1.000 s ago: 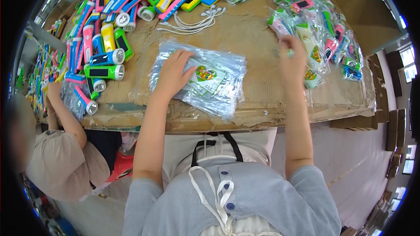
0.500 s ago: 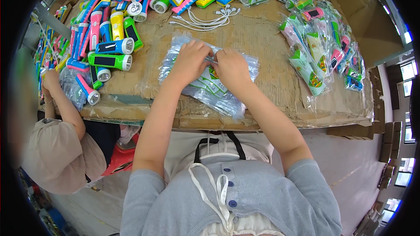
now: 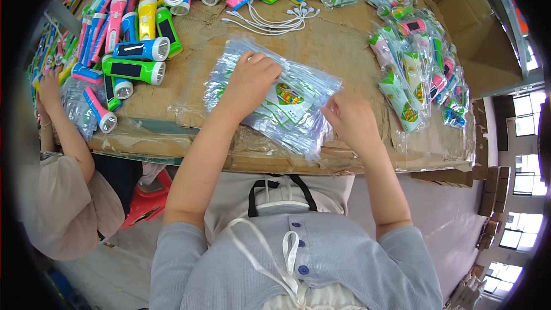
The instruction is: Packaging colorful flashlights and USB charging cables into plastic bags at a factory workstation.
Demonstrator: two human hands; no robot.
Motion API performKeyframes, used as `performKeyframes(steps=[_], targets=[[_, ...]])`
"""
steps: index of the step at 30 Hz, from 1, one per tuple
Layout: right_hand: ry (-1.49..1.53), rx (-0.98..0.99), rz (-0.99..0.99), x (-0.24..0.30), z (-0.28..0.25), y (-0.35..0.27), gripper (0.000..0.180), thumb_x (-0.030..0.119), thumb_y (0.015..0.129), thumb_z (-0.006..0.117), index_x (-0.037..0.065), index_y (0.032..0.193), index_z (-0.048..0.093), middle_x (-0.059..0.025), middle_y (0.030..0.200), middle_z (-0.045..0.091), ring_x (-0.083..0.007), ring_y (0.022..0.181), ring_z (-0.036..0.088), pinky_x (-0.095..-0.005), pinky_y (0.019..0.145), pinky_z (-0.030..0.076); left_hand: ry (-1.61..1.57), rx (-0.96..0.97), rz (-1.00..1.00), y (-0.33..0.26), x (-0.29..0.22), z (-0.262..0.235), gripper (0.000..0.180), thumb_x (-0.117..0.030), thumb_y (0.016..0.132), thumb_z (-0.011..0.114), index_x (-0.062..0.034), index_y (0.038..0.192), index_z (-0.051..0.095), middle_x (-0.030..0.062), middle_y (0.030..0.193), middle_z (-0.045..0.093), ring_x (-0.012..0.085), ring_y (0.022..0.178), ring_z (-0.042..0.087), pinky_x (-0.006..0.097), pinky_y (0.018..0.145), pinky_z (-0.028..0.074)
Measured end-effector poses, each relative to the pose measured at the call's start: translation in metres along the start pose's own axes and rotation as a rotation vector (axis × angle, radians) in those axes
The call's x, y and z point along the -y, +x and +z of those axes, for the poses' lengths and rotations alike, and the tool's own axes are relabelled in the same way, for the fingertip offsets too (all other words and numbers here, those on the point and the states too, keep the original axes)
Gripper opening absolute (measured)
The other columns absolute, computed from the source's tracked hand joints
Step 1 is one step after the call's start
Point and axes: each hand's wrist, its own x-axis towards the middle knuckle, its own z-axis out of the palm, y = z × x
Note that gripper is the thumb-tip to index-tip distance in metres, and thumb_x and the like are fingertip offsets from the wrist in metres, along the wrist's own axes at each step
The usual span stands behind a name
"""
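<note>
A stack of clear plastic bags lies in front of me, with green-and-white printed cards showing on and through the top. My left hand rests over the upper left of the stack, fingers curled and partly hidden; what they grip does not show. At the stack's right edge, my right hand has its thumb and fingers drawn together against the bags. Whether a bag edge is between them is too small to tell. Beyond the stack lie white charging cables.
Colourful flashlights are heaped at the left and far side. Packed flashlights in clear bags are piled at the right. A co-worker's hand is near the heap at far left. Worn cardboard covers the table.
My hands have parted: the right moved right and nearer me to the stack's edge, while the left stayed near the same place. More of the printed card shows. The co-worker's hand shifted slightly.
</note>
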Motion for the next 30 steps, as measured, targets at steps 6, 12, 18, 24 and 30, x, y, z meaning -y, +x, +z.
performKeyframes(steps=[6, 12, 18, 24, 30], targets=[[0.248, 0.083, 0.001, 0.018, 0.039, 0.062, 0.019, 0.019, 0.073, 0.064, 0.006, 0.087, 0.066, -0.012, 0.081, 0.064, -0.0297, 0.078, 0.061, -0.0383, 0.068, 0.048, 0.056, -0.019, 0.04, 0.001, -0.001, 0.0, 0.009, -0.007, 0.071, 0.055, -0.008, 0.079, 0.054, 0.0046, 0.079, 0.054, 0.0224, 0.088, 0.053, 0.037, 0.087, 0.038], [0.156, 0.296, -0.004, 0.015, 0.037, 0.078, 0.02, 0.018, 0.068, 0.067, 0.008, 0.085, 0.066, -0.0105, 0.08, 0.064, -0.0293, 0.078, 0.061, -0.0393, 0.068, 0.048, 0.031, -0.081, 0.116, 0.001, -0.004, 0.002, 0.01, -0.006, 0.067, 0.057, -0.0072, 0.077, 0.055, 0.0043, 0.076, 0.052, 0.0247, 0.082, 0.053, 0.036, 0.081, 0.042], [0.085, 0.097, -0.072, 0.01, 0.042, 0.075, 0.029, 0.014, 0.064, 0.071, 0.007, 0.087, 0.054, -0.0111, 0.088, 0.056, -0.0307, 0.087, 0.056, -0.039, 0.073, 0.045, 0.025, 0.004, 0.168, 0.001, -0.004, -0.005, 0.012, -0.009, 0.067, 0.056, -0.0098, 0.079, 0.057, 0.003, 0.078, 0.052, 0.0234, 0.076, 0.054, 0.033, 0.077, 0.043], [0.084, 0.152, -0.067, 0.015, 0.04, 0.078, 0.033, 0.019, 0.065, 0.073, 0.008, 0.087, 0.052, -0.0117, 0.093, 0.054, -0.0306, 0.089, 0.055, -0.0388, 0.073, 0.045, 0.237, 0.192, 0.089, -0.008, -0.021, -0.034, 0.006, -0.01, 0.07, 0.057, -0.0062, 0.074, 0.056, 0.006, 0.081, 0.05, 0.023, 0.089, 0.049, 0.035, 0.079, 0.039], [0.009, 0.398, -0.013, 0.012, 0.029, 0.102, 0.038, 0.025, 0.068, 0.073, 0.005, 0.094, 0.053, -0.0135, 0.095, 0.057, -0.0291, 0.091, 0.056, -0.0377, 0.076, 0.045, -0.098, 0.415, -0.096, -0.073, -0.074, -0.113, 0.01, -0.009, 0.066, 0.064, -0.0063, 0.07, 0.056, 0.0066, 0.079, 0.046, 0.0256, 0.086, 0.046, 0.036, 0.077, 0.036]])
